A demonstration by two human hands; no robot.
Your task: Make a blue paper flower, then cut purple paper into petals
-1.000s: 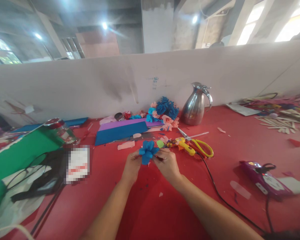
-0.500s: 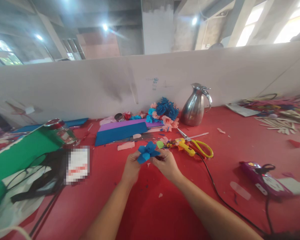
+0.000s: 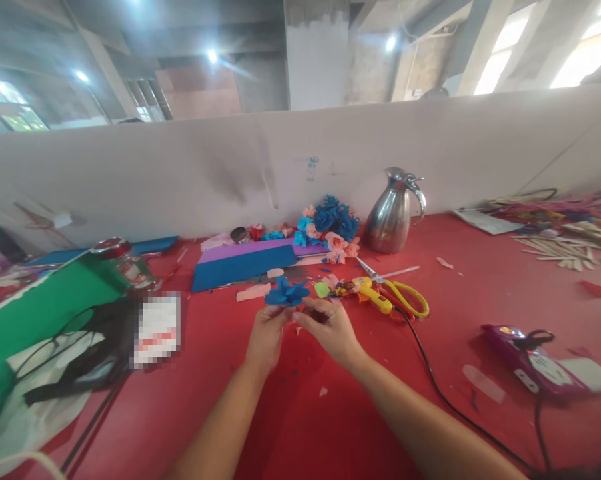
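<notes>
A blue paper flower (image 3: 286, 292) with several pointed petals is held up above the red table. Pinched under its base, the fingers of my left hand (image 3: 267, 333) are closed on it. My right hand (image 3: 330, 328) is also closed, thumb and forefinger at the flower's lower right edge; the exact contact point is hard to see. Just beyond my right hand lie a yellow glue gun (image 3: 373, 295), a small light-green piece (image 3: 321, 289) and yellow-handled scissors (image 3: 405, 297).
Behind are blue paper sheets (image 3: 245, 267), a bunch of paper flowers (image 3: 335, 223) and a steel jug (image 3: 389, 217). A purple device (image 3: 535, 363) with a black cord sits right. At left are a glass jar (image 3: 127, 265) and a green board (image 3: 55, 307). Paper scraps are scattered about.
The blue paper flower has tipped from facing me to a more upright, side-on pose and shifted slightly left and up. My right fingers have moved from its right petal to lower near its base.
</notes>
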